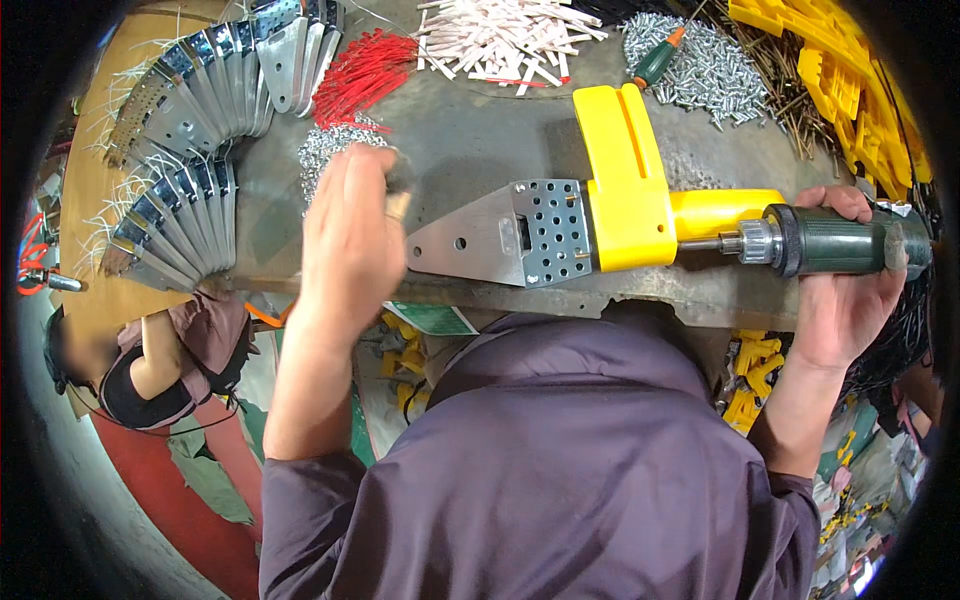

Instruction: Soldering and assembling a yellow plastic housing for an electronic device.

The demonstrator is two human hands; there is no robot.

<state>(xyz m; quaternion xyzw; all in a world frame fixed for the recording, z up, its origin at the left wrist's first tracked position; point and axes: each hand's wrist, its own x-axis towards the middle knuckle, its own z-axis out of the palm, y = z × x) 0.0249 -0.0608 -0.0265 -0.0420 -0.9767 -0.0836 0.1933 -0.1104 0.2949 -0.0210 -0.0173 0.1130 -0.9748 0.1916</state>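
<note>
A flat grey metal plate (pixel 505 235) with a perforated section lies on the workbench (pixel 480 140), near its front edge, and its right end sits inside a yellow plastic housing (pixel 625 190). From the right, a dark green power screwdriver (pixel 840 242) points its chuck into the yellow part. The right hand (pixel 845 290) is wrapped tight around the screwdriver's body, fingers curled over the top.

The left hand (pixel 352 230) hovers just left of the plate's pointed end, over a heap of small silvery screws (pixel 335 150); it is blurred, fingers bunched downward, and whether it holds anything cannot be told.

Farther back lie a bundle of red ties (pixel 360 72), a pile of white strips (pixel 505 38), another mound of screws (pixel 690 68) with a green-handled screwdriver (pixel 658 58) on it, and stacked yellow plastic parts (pixel 830 70). At the left, finished metal plates (pixel 190 130) fan out in 2 rows. Below the bench edge, another person (pixel 150 365) sits at the lower left.
</note>
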